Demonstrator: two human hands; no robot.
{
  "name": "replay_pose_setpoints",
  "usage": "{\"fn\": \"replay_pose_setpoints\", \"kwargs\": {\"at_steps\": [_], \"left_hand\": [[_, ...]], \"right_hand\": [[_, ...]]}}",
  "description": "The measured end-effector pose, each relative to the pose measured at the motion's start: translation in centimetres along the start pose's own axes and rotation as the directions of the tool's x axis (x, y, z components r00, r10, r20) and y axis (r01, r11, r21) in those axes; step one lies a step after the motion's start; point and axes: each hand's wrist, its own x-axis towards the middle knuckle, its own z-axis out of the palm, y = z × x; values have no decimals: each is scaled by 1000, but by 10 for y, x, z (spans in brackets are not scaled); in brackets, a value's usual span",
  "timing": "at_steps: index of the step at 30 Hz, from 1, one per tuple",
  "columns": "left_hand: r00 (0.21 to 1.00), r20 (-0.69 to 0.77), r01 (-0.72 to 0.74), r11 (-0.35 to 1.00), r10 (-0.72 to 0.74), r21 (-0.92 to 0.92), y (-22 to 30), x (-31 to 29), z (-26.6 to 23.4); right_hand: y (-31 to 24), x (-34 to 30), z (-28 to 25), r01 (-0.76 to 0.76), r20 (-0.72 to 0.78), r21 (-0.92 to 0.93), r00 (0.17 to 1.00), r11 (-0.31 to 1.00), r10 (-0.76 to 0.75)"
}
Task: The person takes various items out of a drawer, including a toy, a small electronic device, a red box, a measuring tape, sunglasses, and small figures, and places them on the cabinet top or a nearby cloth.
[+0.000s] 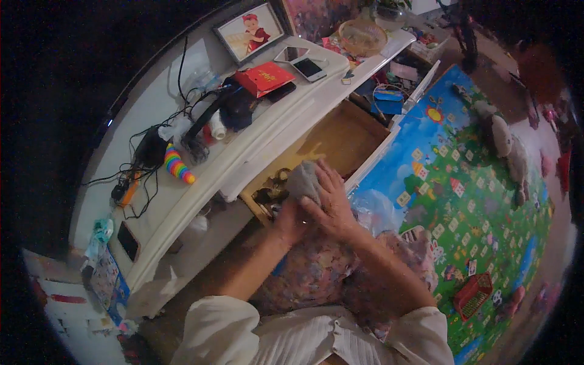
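Observation:
A grey, soft-looking cloth bundle point(302, 178) is held up between my two hands, above the front of an open wooden drawer point(344, 137). My left hand point(293, 220) closes round its lower end, with its fingers partly hidden. Against the bundle's right side presses my right hand point(331, 201), its fingers bent along the cloth and its thumb across the front. Several small dark and brownish round items point(271, 190) lie in the drawer's near left corner. Whether the bundle is one piece or several folded together I cannot tell.
On the white desk point(164, 213) lie tangled black cables point(146, 173), a rainbow toy point(177, 165), a red packet point(264, 79) and a white phone point(309, 69). A framed photo point(249, 33) stands behind. Beyond another open drawer with a blue box point(388, 102), a colourful play mat point(450, 201) covers the floor.

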Motion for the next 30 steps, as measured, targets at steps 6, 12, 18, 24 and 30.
{"fn": "replay_pose_setpoints", "kwargs": {"at_steps": [6, 12, 18, 24, 30], "left_hand": [[975, 139, -212, 911, 173, 352, -6, -14, -2], [915, 165, -392, 718, 367, 575, 42, -59, -11], [-14, 289, -202, -286, 957, 937, 141, -90, -91], [89, 257, 332, -272, 962, 903, 226, -124, -165], [28, 553, 633, -443, 833, 635, 207, -105, -117]], "right_hand": [[24, 20, 4, -395, 40, 355, 912, 847, 409], [18, 3, 6, -497, 88, 472, 849, 728, 522], [2, -9, -1, -510, 165, 390, 858, 766, 487], [13, -4, -14, -528, 112, 608, 797, 593, 594], [39, -7, -25, -521, 5, 619, 751, 588, 661]]}}
